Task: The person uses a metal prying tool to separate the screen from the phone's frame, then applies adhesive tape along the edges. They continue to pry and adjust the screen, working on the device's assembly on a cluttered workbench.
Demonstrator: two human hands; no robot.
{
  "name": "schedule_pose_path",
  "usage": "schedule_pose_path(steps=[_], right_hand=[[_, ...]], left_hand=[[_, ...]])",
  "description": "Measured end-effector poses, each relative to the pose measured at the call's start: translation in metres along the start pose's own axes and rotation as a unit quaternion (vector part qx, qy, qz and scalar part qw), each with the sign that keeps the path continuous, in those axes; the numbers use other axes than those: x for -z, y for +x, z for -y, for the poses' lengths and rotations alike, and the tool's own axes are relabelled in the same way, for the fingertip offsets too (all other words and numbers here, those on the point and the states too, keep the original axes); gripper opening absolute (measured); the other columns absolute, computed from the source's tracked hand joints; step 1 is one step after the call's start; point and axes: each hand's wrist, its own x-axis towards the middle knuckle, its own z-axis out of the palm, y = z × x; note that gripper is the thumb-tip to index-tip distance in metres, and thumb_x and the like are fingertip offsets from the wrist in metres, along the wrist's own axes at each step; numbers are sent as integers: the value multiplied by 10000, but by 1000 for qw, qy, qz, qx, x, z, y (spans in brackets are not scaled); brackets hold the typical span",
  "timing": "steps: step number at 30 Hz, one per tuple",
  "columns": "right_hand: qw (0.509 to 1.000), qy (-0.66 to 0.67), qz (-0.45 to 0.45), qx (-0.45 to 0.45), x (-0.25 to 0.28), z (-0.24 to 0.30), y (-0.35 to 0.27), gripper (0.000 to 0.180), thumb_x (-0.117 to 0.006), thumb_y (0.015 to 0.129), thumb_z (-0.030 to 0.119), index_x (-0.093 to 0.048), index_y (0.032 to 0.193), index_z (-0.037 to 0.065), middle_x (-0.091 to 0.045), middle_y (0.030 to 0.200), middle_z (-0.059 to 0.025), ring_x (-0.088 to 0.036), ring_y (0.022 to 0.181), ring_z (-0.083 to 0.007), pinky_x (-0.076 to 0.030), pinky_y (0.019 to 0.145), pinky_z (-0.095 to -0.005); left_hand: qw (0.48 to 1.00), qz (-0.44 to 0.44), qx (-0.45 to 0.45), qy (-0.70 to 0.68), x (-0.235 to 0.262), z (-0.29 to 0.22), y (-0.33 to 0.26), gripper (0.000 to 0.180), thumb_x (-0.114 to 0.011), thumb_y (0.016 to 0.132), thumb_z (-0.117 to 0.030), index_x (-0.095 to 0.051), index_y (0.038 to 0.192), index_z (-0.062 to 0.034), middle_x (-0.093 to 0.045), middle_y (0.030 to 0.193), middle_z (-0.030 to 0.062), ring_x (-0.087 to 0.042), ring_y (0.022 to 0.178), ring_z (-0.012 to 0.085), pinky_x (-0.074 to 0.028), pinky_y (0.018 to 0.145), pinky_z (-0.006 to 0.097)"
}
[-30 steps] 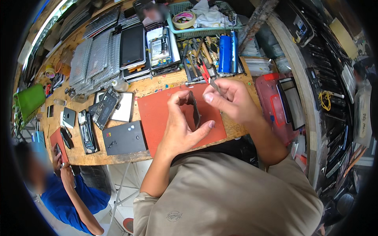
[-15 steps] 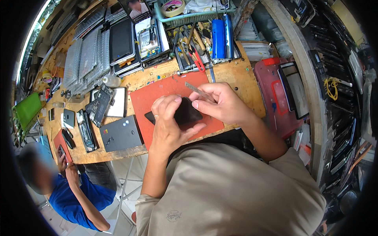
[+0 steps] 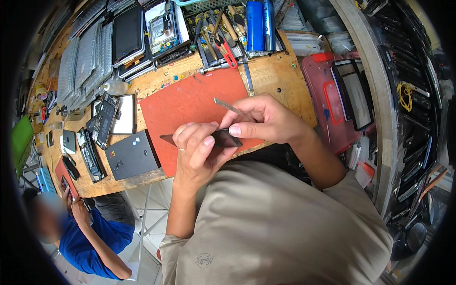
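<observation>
The left hand (image 3: 195, 147) is curled around a dark flat device (image 3: 225, 138), held over the near part of a red mat (image 3: 190, 102) on the wooden surface (image 3: 294, 97). The right hand (image 3: 267, 118) pinches a thin metal blade (image 3: 229, 107) — its thumb at the device's right end. A dark box (image 3: 133, 156) lies just left of the mat — red-handled pliers (image 3: 230, 57) rest beyond.

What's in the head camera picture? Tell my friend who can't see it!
A person's left hand holds a dark flat device over a red mat, and the right hand, beside it, grips a thin metal tool. Assorted tools lie farther back on a wooden bench; someone in blue is at left.
</observation>
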Motion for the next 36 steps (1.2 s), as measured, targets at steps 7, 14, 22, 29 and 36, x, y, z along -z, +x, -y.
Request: schedule_pose_path(steps=[7,14,22,29,36], right_hand=[[996,-52,42,-60,-4,11,-5,189,-758,1047,98,-736,1170,-44,-713,926,-1,-616,819,-27,-481,691,-220],[992,-104,44,-54,-7,15,-7,183,-768,1041,115,-738,1145,-33,-686,882,17,-565,770,-15,-427,653,-215],[1000,-19,-3,-17,-17,13,-3,111,-725,1056,54,-713,1129,-29,-698,959,-3,-610,826,-36,-481,705,-216],[993,-46,-34,108,-29,1,34,268,-587,1121,195,-725,1092,-33,-640,1125,-87,-598,1045,-184,-483,929,-350],[968,-239,-63,35,-77,-38,75,221,-581,1146,135,-732,1130,-26,-671,1077,-83,-701,895,-145,-580,820,-311]], left_hand=[[1000,-22,3,16,3,-7,-12,1009,-995,820,-280,-345,1584,-173,-675,1314,106,-650,1168,305,-454,1098,558],[998,-37,36,41,4,-15,-15,962,-993,810,-330,-403,1556,-180,-689,1266,72,-670,1137,296,-401,1149,546],[998,-8,23,52,24,-16,16,754,-964,788,-396,-638,1411,-125,-679,1192,69,-674,1033,287,-509,938,473],[983,45,161,75,84,-59,-12,828,-973,741,-459,-671,1383,-34,-696,1111,125,-684,950,311,-543,802,427],[929,14,312,197,116,-54,-96,941,-1059,624,-243,-606,1409,14,-719,1240,197,-670,1091,384,-557,942,481]])
